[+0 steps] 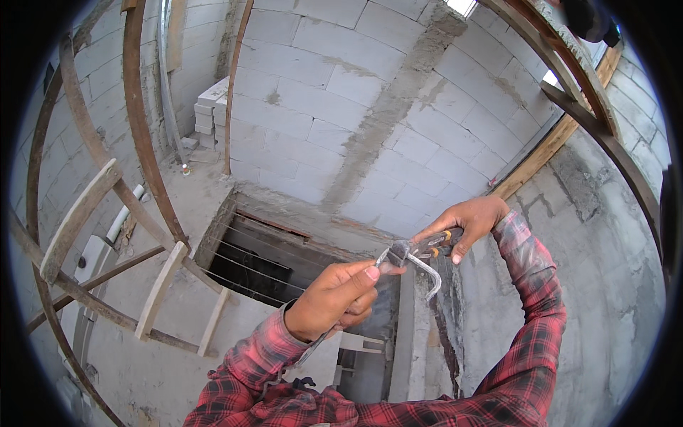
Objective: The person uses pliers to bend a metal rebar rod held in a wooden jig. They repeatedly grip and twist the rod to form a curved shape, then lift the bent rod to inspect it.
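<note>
In front of the block wall, my right hand (475, 222) is closed round the pliers (449, 236), which have black and orange-yellow handles. The jaws sit by a dark grey metal piece (398, 253), partly hidden. A thin grey rod or cable (432, 276) passes by this piece. One end of it curves down into a hook, and the other bends towards my left hand (340, 297). My left thumb and fingers pinch that end, close to the pliers. I cannot tell whether the jaws grip the rod or the dark piece.
Below is an opening (249, 270) in the floor, crossed by thin bars. A wooden ladder (160, 292) leans at the left among curved-looking poles. Timber beams (548, 153) run along the right. White blocks (212, 110) are stacked in the far corner. A concrete ledge (413, 341) lies below my hands.
</note>
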`<action>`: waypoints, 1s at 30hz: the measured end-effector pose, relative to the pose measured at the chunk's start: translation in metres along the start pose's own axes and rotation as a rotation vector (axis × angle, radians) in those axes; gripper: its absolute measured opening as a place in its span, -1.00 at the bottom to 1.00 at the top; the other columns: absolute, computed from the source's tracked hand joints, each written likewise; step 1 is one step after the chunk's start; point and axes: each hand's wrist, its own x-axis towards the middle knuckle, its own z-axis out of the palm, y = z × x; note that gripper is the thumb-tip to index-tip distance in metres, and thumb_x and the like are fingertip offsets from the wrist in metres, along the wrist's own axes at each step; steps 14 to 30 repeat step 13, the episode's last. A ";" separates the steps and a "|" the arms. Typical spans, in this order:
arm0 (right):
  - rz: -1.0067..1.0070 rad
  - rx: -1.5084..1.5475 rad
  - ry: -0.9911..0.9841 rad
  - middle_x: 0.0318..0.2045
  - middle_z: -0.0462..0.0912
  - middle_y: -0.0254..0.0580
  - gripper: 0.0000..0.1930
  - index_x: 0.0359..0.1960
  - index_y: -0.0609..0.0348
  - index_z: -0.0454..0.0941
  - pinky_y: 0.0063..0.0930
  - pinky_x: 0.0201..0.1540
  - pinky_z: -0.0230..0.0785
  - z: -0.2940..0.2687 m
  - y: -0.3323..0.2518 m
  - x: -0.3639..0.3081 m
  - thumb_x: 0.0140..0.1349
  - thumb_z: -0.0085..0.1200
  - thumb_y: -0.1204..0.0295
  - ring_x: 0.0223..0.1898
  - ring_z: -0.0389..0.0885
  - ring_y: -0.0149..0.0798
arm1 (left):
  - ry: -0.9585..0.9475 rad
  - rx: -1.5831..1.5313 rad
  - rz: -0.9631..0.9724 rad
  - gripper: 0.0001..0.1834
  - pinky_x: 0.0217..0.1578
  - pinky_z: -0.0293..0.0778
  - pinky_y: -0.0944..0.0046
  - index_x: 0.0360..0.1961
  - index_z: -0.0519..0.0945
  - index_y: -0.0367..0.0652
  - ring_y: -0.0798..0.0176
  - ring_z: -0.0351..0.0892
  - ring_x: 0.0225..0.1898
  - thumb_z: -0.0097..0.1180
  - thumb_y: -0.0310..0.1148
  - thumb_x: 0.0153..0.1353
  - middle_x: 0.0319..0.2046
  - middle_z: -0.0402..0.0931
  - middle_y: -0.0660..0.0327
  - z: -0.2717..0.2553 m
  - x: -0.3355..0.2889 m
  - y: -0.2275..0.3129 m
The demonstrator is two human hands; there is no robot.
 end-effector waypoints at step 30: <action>-0.578 -0.942 0.803 -0.29 0.69 -0.26 -0.35 0.16 -0.08 0.52 -0.33 -0.32 0.44 -0.004 0.010 0.024 -0.09 0.36 0.36 -0.42 0.65 -0.22 | 0.000 0.038 -0.009 -0.49 -0.69 0.02 0.48 0.35 0.36 -0.29 0.59 -0.02 -0.73 -0.23 -0.15 0.58 -0.71 0.09 0.48 0.000 0.005 -0.001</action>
